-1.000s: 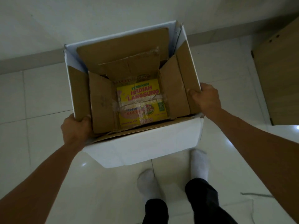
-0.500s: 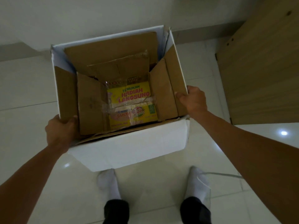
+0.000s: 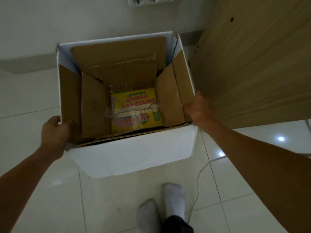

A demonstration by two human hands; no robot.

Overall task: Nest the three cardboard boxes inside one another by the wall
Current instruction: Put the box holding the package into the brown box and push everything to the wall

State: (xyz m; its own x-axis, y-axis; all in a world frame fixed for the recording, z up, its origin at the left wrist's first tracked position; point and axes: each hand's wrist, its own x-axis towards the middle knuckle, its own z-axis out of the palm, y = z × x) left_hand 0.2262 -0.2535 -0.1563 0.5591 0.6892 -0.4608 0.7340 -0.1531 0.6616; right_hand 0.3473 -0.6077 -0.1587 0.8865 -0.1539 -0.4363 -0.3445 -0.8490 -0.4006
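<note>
I hold a large white cardboard box (image 3: 133,155) off the floor, its open top facing me. Inside it sits a brown cardboard box (image 3: 91,108) with its flaps standing up. At the bottom lies a yellow printed box (image 3: 136,113) with red lettering and clear tape across it. My left hand (image 3: 54,130) grips the white box's left rim near the front corner. My right hand (image 3: 196,109) grips the right rim, fingers curled over the edge.
A pale wall with a grey skirting board (image 3: 27,63) runs behind the box. A wooden cabinet panel (image 3: 252,64) stands close on the right. A thin white cable (image 3: 200,174) trails over the glossy white tiles. My socked feet (image 3: 159,206) are below the box.
The box has travelled toward the wall and the wooden cabinet, which now fills the upper right. Both hands keep the same grip on the rims. My feet have stepped forward.
</note>
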